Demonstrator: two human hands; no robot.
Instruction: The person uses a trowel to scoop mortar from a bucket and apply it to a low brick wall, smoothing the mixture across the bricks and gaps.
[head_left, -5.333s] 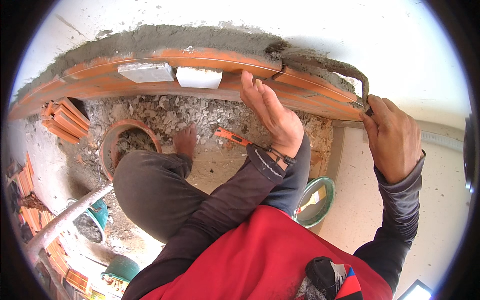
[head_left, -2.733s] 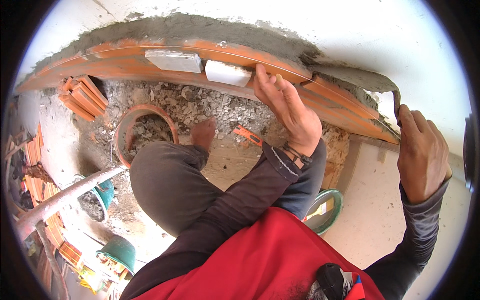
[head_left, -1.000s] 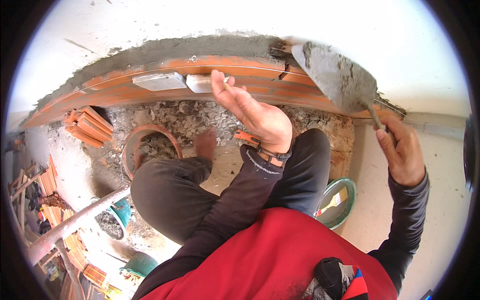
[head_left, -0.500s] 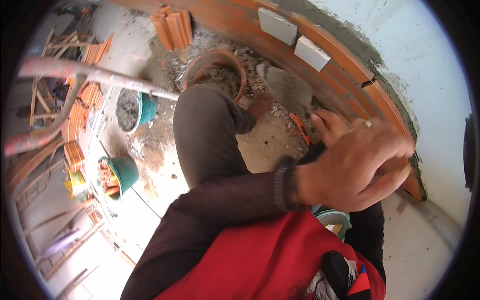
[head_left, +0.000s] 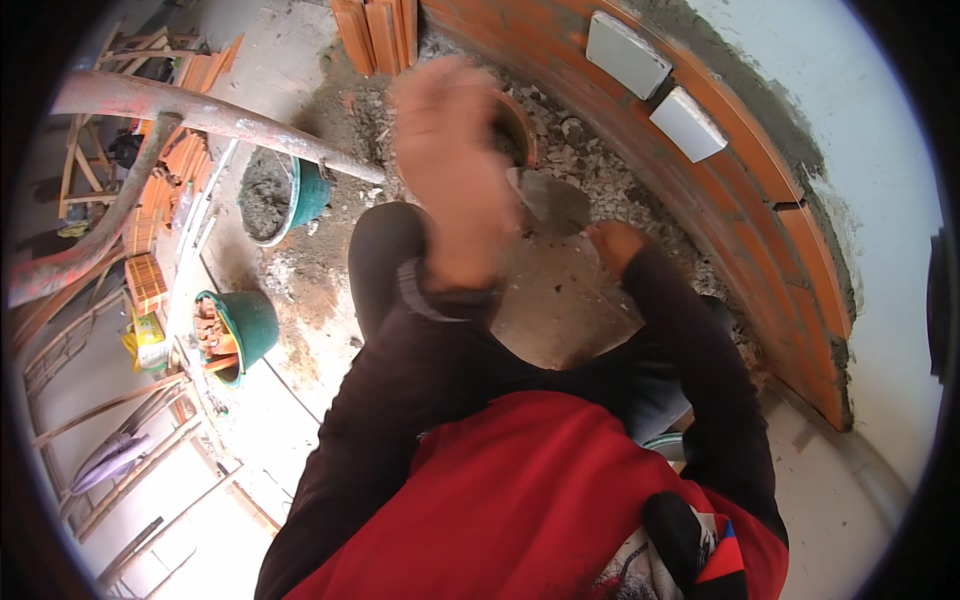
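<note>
Green bucket [head_left: 260, 325] with orange pieces [head_left: 210, 332], yellow package [head_left: 150, 345] nearby, lilac cloth [head_left: 108, 462], long stained pole [head_left: 235, 122].

The right hand [head_left: 617, 246] grips a trowel [head_left: 556, 201], its grey blade near a round tub [head_left: 522, 122]. The left hand [head_left: 458, 180], blurred by motion, partly hides that tub. To the right, two white blocks [head_left: 688, 124] show against a brick wall [head_left: 745, 245]. To the left, a pole [head_left: 235, 123] slants above a green bucket [head_left: 312, 190] of grey mortar [head_left: 264, 197]; a nearer bucket [head_left: 258, 326] holds reddish pieces [head_left: 212, 330].
</note>
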